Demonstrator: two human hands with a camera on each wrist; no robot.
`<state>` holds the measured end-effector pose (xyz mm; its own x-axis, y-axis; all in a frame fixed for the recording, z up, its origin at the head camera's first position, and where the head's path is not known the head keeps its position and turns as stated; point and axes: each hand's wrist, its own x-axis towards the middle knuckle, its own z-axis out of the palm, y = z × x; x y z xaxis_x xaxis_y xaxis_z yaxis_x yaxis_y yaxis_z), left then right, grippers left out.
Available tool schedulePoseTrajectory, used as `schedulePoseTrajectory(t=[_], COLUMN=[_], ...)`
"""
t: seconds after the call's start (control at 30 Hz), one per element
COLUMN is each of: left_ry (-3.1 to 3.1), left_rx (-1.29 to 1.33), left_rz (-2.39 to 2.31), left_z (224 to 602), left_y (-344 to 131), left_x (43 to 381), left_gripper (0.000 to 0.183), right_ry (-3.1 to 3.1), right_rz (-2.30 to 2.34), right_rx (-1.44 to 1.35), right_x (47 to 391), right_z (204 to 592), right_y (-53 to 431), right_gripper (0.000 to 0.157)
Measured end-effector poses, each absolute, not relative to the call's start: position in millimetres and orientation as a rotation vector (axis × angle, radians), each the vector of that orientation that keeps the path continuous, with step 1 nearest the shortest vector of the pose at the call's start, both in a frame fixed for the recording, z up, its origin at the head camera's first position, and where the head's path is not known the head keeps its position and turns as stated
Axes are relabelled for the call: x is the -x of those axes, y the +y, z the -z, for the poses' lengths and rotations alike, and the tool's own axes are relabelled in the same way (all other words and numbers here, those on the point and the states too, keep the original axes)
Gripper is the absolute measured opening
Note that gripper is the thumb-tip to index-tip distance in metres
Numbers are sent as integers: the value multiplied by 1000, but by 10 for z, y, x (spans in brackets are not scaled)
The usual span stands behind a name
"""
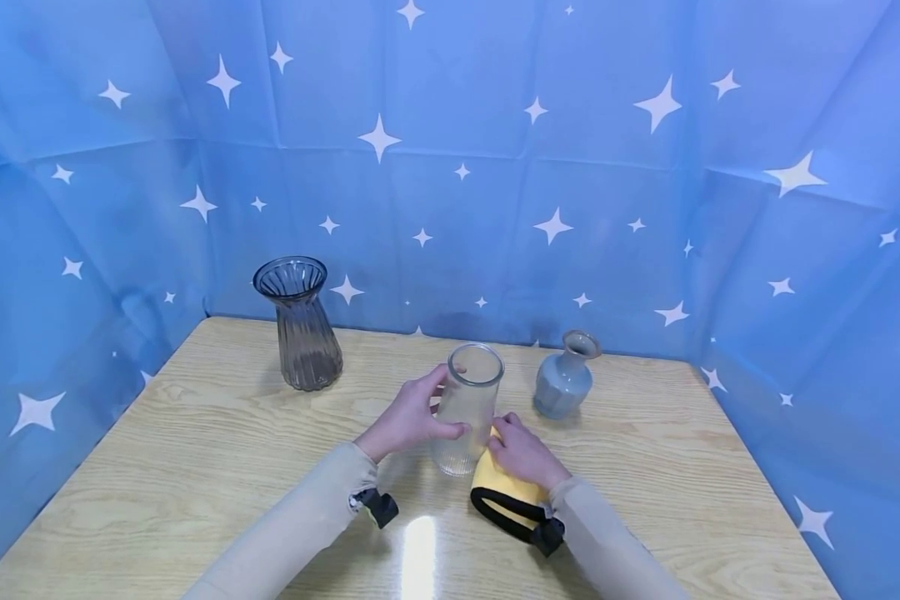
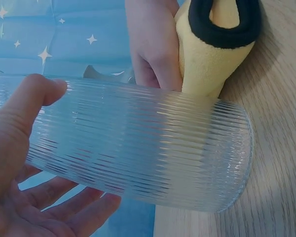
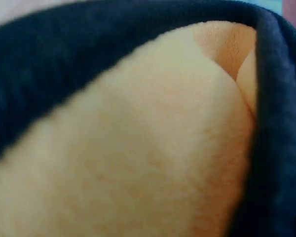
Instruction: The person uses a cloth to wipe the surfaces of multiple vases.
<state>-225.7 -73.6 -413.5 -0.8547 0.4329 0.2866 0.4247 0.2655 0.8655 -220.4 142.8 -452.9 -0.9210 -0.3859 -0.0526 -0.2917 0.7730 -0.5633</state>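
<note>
A clear ribbed glass vase (image 1: 468, 406) is near the middle of the wooden table, its open mouth upward. My left hand (image 1: 411, 417) holds it from the left, thumb on one side and fingers around the other, as the left wrist view also shows on the ribbed glass (image 2: 133, 143). Against the vase's right side, my right hand (image 1: 526, 452) grips a yellow cloth (image 1: 498, 477) with a black border. In the right wrist view the cloth (image 3: 138, 148) fills nearly everything and hides the right fingers. Whether the vase's base touches the table I cannot tell.
A tall dark grey fluted glass vase (image 1: 307, 342) stands at the back left. Behind my right hand is a small blue-grey vase (image 1: 562, 387) with a narrow neck. A blue star-patterned curtain (image 1: 465, 100) encloses the wooden table (image 1: 195, 467) at the back and sides.
</note>
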Motion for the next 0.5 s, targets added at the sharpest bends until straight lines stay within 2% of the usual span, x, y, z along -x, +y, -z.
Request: schedulePoseTrajectory(t=[0.27,0.5], left_ry=[2432,2354], left_rx=[-846,-887], left_rz=[-1686,-1669], left_z=[4125,4117], left_y=[-745,-763], left_x=[2282,2348], left_gripper=[67,68], right_ry=[2822,2866], right_rz=[1105,1276], right_rx=[479,586], right_x=[2210,2218], right_z=[4575,4213], right_y=[1469,1517], right_gripper=[35,33])
